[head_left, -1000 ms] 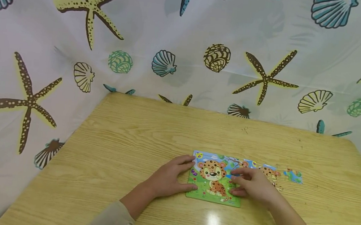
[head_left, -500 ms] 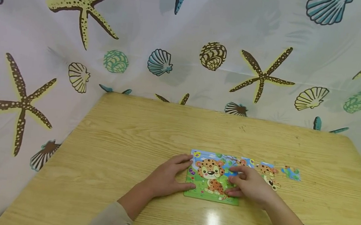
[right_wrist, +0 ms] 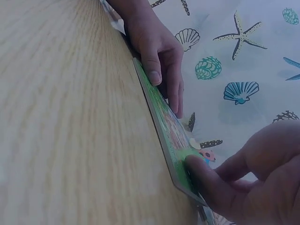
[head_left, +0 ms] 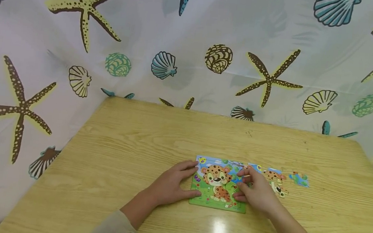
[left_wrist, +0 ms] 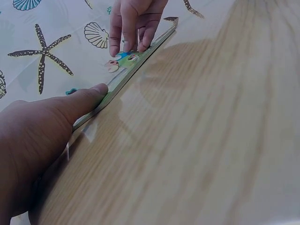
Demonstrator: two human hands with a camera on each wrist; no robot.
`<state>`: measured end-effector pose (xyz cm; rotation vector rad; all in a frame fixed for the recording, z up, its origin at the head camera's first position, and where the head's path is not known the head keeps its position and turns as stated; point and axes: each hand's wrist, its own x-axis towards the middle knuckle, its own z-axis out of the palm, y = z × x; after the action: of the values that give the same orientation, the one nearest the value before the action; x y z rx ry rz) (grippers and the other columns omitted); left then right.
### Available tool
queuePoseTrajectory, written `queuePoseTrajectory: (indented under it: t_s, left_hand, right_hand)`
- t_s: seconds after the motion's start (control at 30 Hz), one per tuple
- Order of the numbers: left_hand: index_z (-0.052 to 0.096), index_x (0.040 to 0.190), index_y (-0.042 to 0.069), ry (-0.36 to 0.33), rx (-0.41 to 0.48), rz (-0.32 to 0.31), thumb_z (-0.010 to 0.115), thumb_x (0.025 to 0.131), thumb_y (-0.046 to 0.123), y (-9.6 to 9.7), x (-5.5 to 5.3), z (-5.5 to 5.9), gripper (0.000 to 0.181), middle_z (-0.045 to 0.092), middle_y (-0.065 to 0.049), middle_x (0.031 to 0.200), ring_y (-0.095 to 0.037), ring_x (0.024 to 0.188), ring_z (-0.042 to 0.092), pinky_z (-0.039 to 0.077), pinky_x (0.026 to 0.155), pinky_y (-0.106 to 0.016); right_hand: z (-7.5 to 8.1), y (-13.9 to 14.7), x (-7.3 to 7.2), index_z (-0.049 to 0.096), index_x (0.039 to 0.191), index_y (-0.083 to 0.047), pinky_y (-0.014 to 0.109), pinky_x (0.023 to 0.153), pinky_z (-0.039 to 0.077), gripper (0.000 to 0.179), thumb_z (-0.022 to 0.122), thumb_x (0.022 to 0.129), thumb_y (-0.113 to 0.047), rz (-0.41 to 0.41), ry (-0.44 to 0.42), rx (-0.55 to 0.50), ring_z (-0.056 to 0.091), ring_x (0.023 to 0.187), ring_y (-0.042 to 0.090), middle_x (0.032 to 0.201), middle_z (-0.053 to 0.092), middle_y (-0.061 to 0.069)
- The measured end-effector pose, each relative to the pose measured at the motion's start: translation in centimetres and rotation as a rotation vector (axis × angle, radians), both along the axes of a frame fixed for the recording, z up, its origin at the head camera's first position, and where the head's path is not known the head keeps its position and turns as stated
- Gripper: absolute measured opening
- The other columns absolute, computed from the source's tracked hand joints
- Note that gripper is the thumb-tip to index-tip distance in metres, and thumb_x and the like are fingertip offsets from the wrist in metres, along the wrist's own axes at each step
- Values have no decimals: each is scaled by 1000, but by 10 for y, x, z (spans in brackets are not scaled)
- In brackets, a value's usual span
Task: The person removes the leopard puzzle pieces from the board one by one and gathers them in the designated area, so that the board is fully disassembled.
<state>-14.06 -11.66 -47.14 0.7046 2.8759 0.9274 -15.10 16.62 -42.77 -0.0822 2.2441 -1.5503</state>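
A square puzzle board (head_left: pixel 211 205) with a spotted leopard cub on a green and blue ground lies flat on the table. My left hand (head_left: pixel 175 183) rests at its left side, the fingers fairly straight at the upper edge and the thumb (left_wrist: pixel 93 93) lying on the lower left part. At the right side of the board, my right hand (head_left: pixel 260 191) pinches a small puzzle piece (left_wrist: pixel 124 60) with green and blue on it. In the right wrist view, that hand's thumb (right_wrist: pixel 197 164) is close over the board's lower right corner. Most of the piece is hidden by the fingers.
Loose puzzle pieces lie to the right of the board: a blue and green one (head_left: pixel 300 179), a leopard one (head_left: pixel 273 175) and a white-and-black one (head_left: pixel 278 190), partly behind the right hand. A curtain (head_left: pixel 192 57) with shells and starfish borders the wooden table (head_left: pixel 158 128).
The whole view has shifted slightly. My right hand's fingers have shifted a little at the board's right side, uncovering more of the pieces behind. The left hand stays in place on the board.
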Motion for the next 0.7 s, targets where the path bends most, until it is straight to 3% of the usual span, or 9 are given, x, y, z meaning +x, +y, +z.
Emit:
queuePoseTrajectory:
  t_s: [0.17, 0.37, 0.53, 0.7]
  left_hand:
    - [48, 148, 7, 3, 5, -1, 73, 85, 55, 0, 1, 1, 83, 38, -3, 160, -26, 149, 33, 33, 121, -47]
    - [48, 148, 8, 23, -1, 18, 74, 85, 54, -3, 3, 1, 83, 39, -2, 160, -25, 149, 34, 35, 120, -47]
    - [47, 148, 7, 24, 7, -9, 73, 86, 56, -1, 1, 1, 83, 38, -3, 160, -26, 149, 33, 33, 121, -46]
    - [48, 148, 7, 24, -1, -9, 72, 86, 56, 1, 0, -1, 83, 39, -3, 160, -26, 149, 34, 33, 121, -46]
  right_hand:
    - [0, 0, 0, 49, 126, 3, 36, 69, 64, 24, 45, 102, 6, -29, 14, 10, 72, 72, 24, 112, 53, 22]
    - [3, -2, -4, 49, 128, 3, 38, 69, 64, 25, 43, 104, 2, 1, 3, -4, 73, 72, 26, 111, 59, 25]
    - [5, 7, -5, 48, 134, 5, 37, 71, 64, 30, 43, 105, 0, 0, -19, -8, 74, 77, 27, 123, 55, 29]
    - [4, 22, -4, 46, 138, 6, 36, 76, 64, 34, 44, 105, -1, -25, -12, -36, 74, 82, 27, 122, 51, 26]
